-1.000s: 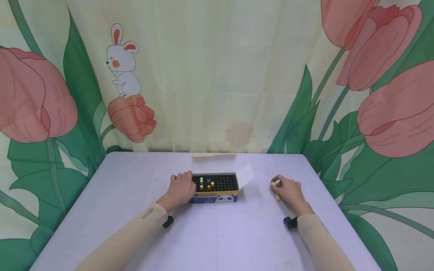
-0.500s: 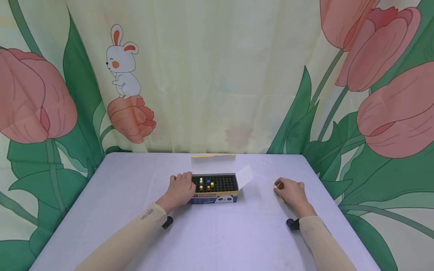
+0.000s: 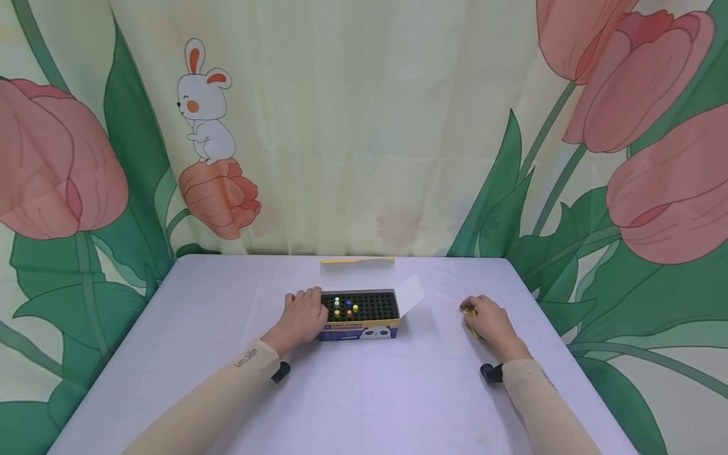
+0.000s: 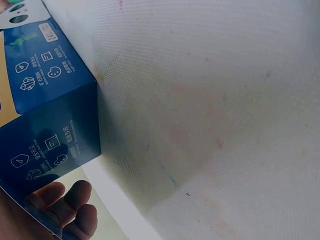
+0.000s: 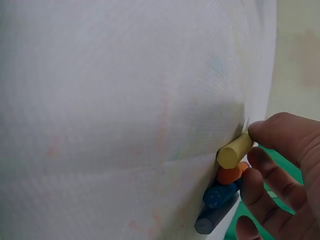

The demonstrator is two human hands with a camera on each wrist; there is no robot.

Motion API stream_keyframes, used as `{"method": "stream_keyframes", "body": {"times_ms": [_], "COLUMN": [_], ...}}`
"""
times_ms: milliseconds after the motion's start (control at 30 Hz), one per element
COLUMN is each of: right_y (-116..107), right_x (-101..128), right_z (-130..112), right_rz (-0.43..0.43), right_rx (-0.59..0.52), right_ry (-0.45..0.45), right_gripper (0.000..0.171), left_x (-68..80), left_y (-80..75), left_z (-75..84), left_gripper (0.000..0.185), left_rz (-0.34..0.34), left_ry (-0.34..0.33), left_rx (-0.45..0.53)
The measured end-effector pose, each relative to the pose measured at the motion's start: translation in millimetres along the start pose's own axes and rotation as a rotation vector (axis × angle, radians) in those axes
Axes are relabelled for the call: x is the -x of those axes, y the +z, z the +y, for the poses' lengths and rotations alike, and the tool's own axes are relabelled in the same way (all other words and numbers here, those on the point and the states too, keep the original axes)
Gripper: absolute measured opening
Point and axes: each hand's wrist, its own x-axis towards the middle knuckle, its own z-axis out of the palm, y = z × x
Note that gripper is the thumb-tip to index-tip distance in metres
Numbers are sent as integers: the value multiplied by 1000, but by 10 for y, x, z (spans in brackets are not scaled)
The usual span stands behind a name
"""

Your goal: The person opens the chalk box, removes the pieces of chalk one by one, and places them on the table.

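A blue and yellow chalk box (image 3: 364, 333) with a panda print stands open in the head view, its black insert full of round holes. Several chalk sticks poke up from the insert's left half. My left hand (image 3: 301, 315) grips the box's left end, fingertips curled past the flap in the left wrist view. Over to the right, my right hand (image 3: 488, 319) pinches a yellow chalk stick (image 5: 232, 153) near its far end. Beside it, close to my fingertips, lie an orange chalk (image 5: 229, 175), a blue chalk (image 5: 219, 195) and a dark chalk (image 5: 212, 219).
The box's white side flap (image 3: 411, 295) sticks out to the right, and its raised lid (image 3: 357, 273) stands behind. A white cloth covers the table (image 3: 387, 398). A printed curtain (image 3: 352, 139) hangs right behind the table's far edge.
My right hand has shifted slightly right, and the yellow chalk shows less beyond its fingers. The left hand stays on the box, which has not moved.
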Motion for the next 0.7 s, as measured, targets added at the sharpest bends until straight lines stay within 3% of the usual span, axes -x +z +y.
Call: {"method": "stream_keyframes", "body": {"times_ms": [333, 700], "right_y": [-55, -251], "right_x": [-50, -95], "right_z": [-41, -421], "right_rz": [14, 115], "right_rx": [-4, -9], "right_ry": [-20, -114], "right_gripper": [25, 27], "left_x": [-11, -22], "left_y": [-13, 19], "left_z": [3, 0], "left_gripper": [27, 29], "left_rz": [7, -8], "left_ry": [-3, -9], "left_rx": [-13, -4]}}
